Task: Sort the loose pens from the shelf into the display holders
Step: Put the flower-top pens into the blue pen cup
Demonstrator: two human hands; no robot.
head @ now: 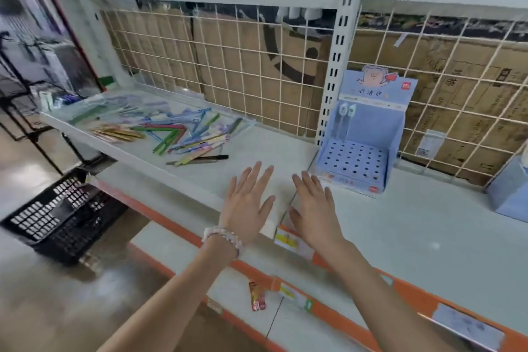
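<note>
A heap of loose coloured pens (177, 131) lies on the white shelf (257, 148), left of centre, with a black pen (211, 158) at its near edge. A blue cardboard display holder (354, 163) with a grid of holes stands to the right, against the wire back; two pens (344, 120) stand in its rear row. My left hand (247, 200) and my right hand (313, 206) hover side by side above the shelf's front, fingers spread and straight, holding nothing. They are between the pen heap and the holder.
A second blue box (511, 194) sits at the far right edge. A black plastic crate (60, 217) stands on the floor at the left. A lower shelf with an orange edge (285, 280) juts out below my arms. Wire mesh (243, 66) backs the shelf.
</note>
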